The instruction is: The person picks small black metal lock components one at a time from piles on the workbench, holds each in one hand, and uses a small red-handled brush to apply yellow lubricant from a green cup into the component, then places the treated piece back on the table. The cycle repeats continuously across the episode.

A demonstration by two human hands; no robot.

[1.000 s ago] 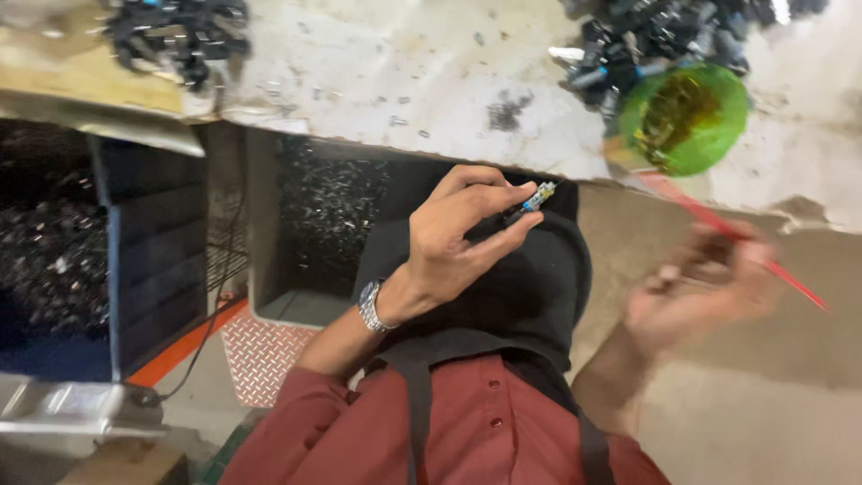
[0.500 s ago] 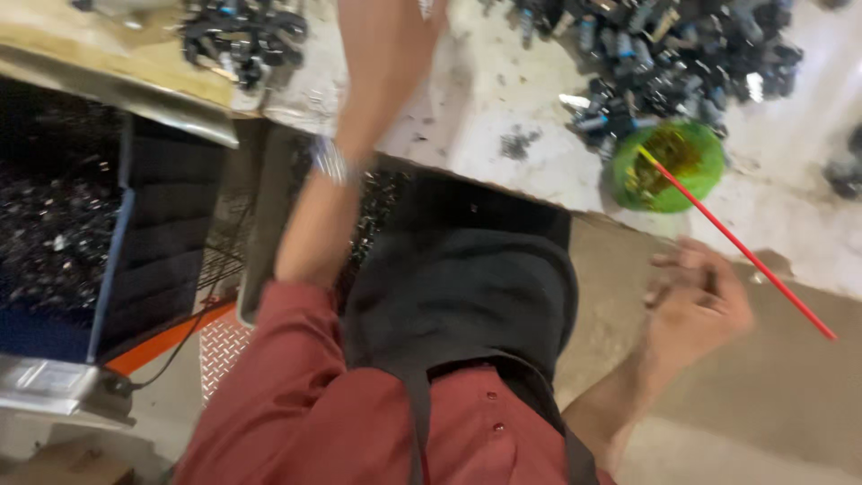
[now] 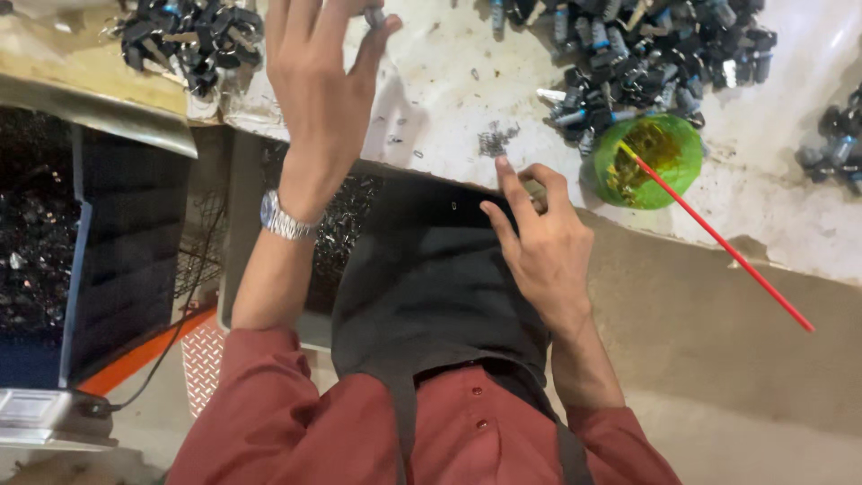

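Observation:
My left hand (image 3: pixel 319 81) is raised over the white worktable (image 3: pixel 449 81), with a silver watch on its wrist. Its fingertips pinch a small grey metal part (image 3: pixel 373 14) near the top edge of the view. My right hand (image 3: pixel 539 247) rests at the table's front edge, above my black apron (image 3: pixel 422 296), index finger stretched toward a small heap of tiny springs (image 3: pixel 494 139). Something small and greyish shows between its fingers, too unclear to name. A green bowl (image 3: pixel 646 162) with a red stick (image 3: pixel 727 247) leaning out of it stands just to the right of that hand.
Heaps of black and silver lock parts lie on the table at top left (image 3: pixel 193 40), top right (image 3: pixel 637 54) and far right (image 3: pixel 835 153). Below the table on the left stand bins (image 3: pixel 54 233) of dark metal parts. An orange-edged tread plate (image 3: pixel 202 359) lies on the floor.
My left hand has come down into fuller view over the table. My right hand has moved left, away from the red stick, to the table edge by the apron.

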